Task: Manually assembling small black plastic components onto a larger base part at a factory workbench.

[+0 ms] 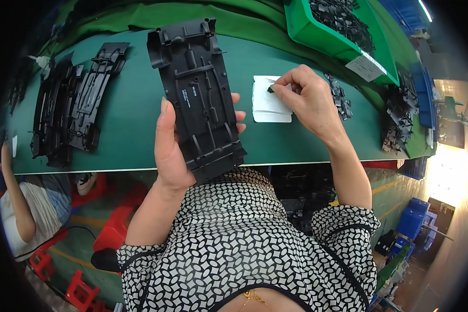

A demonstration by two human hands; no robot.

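A black plastic toy car chassis [200, 112] is held up in my left hand [172, 156], its moulded underside facing me. The thumb presses along its left edge, and fingertips curl around the right edge. To the right, my right hand [312, 101] has thumb and forefinger pinched on a small dark piece [271, 89], too small to make out its kind. That hand hovers over a flat white pad or packet [270, 113] lying on the green table. Just beyond my right wrist lies a cluster of small black parts [340, 96].
Several more black chassis [96, 96] lie at the left of the table [135, 130]. A green bin [301, 26] of black parts stands at the back right, before green cloth. More dark parts [398, 119] sit at the right end. Another person's arm [15, 192] shows far left.
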